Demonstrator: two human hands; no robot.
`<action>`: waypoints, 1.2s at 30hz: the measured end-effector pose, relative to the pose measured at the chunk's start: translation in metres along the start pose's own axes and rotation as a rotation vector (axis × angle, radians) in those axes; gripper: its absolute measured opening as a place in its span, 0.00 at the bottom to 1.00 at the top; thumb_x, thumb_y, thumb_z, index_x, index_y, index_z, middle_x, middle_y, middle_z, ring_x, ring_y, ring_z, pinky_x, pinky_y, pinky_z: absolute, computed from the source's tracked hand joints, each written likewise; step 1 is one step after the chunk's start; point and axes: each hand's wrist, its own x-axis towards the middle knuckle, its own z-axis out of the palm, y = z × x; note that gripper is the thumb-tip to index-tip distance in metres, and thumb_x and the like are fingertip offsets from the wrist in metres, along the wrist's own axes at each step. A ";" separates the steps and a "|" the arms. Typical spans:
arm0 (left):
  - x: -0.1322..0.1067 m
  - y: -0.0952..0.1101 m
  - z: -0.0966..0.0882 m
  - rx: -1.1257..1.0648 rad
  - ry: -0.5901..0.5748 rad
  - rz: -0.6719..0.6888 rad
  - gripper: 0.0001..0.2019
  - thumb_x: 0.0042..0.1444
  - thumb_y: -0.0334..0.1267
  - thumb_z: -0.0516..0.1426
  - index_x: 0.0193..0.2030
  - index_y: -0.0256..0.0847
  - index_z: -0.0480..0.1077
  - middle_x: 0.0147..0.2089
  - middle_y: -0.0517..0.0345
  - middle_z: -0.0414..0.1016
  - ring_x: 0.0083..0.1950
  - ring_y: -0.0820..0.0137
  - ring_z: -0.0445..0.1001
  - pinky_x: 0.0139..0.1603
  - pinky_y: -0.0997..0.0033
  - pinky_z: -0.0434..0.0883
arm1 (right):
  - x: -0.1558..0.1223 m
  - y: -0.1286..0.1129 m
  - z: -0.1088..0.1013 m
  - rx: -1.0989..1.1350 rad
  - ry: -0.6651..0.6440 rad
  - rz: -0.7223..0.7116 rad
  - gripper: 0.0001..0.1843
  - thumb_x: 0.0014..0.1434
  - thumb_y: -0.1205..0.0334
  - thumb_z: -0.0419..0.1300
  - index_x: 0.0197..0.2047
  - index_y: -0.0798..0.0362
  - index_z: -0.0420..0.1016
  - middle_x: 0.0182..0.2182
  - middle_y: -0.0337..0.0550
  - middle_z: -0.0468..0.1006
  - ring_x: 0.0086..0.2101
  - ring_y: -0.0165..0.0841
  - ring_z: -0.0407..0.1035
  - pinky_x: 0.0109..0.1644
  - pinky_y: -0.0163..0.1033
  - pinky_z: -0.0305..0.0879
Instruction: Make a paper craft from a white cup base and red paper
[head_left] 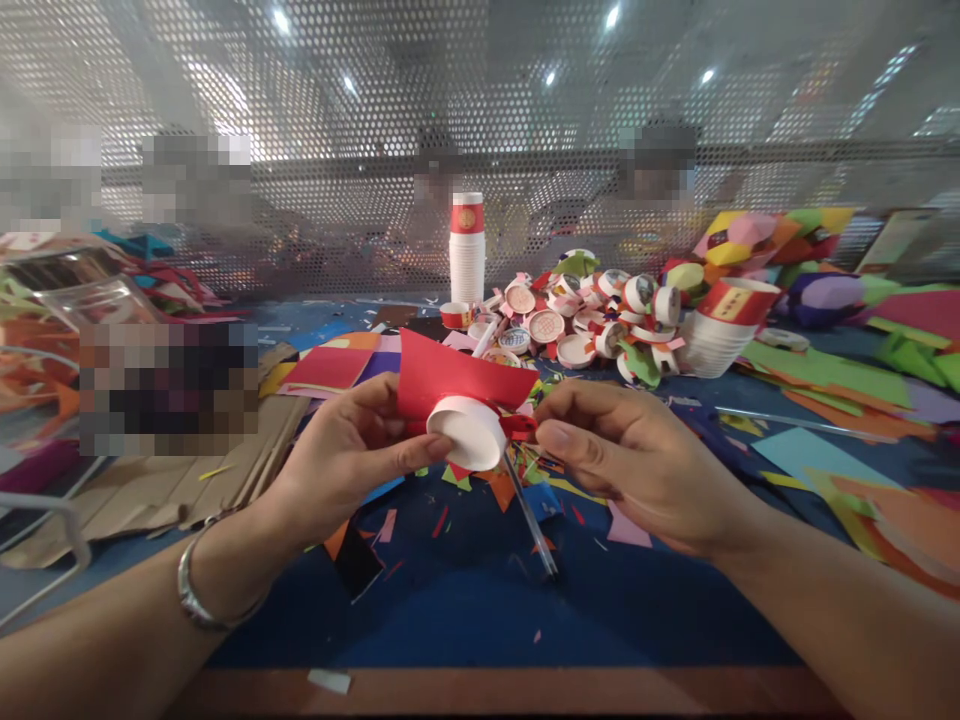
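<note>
My left hand [360, 440] is closed on a cut-down paper cup [466, 434], its round white base turned toward me and the thumb pressed on the rim. Behind the base a sheet of red paper [457, 375] stands up, also against my left fingers. At the cup's right side, my right hand [607, 440] pinches a narrow red piece [519, 427]; whether it is part of the cup or separate I cannot tell. A thin clear rod [532, 520] slants below the cup, its upper end hidden behind it.
Paper scraps litter the blue tabletop [465, 620]. Behind my hands lie a heap of cut cup bottoms [547, 325], an upright cup stack [467, 260] and a tilted stack [724, 330]. Cardboard [165, 480] lies left, coloured paper [825, 460] right. Several people sit beyond a perforated metal screen [337, 230].
</note>
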 end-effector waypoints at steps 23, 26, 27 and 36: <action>-0.002 0.001 0.002 -0.125 0.010 -0.084 0.11 0.54 0.32 0.72 0.44 0.43 0.83 0.39 0.59 0.87 0.38 0.74 0.83 0.41 0.81 0.80 | 0.001 0.002 -0.001 0.098 -0.024 0.063 0.16 0.65 0.52 0.69 0.33 0.53 0.72 0.21 0.26 0.54 0.19 0.19 0.42 0.19 0.31 0.36; -0.002 -0.001 0.002 -0.131 -0.002 -0.060 0.11 0.54 0.30 0.72 0.42 0.47 0.84 0.37 0.63 0.86 0.37 0.76 0.83 0.40 0.83 0.79 | 0.002 0.002 -0.001 0.105 -0.019 0.071 0.16 0.64 0.52 0.69 0.33 0.52 0.72 0.21 0.26 0.54 0.19 0.19 0.42 0.19 0.32 0.36; -0.002 -0.001 0.001 -0.126 -0.008 -0.048 0.11 0.53 0.30 0.72 0.42 0.47 0.84 0.37 0.64 0.86 0.37 0.76 0.83 0.39 0.84 0.78 | 0.002 0.002 -0.001 0.108 -0.014 0.073 0.16 0.64 0.51 0.69 0.34 0.52 0.72 0.22 0.26 0.54 0.19 0.19 0.42 0.19 0.32 0.36; -0.002 0.000 0.001 0.004 -0.001 0.003 0.12 0.51 0.30 0.73 0.43 0.44 0.84 0.42 0.58 0.88 0.38 0.73 0.83 0.41 0.78 0.79 | 0.001 0.002 -0.001 0.085 -0.008 0.077 0.16 0.65 0.50 0.69 0.34 0.53 0.73 0.21 0.26 0.56 0.19 0.18 0.43 0.19 0.31 0.36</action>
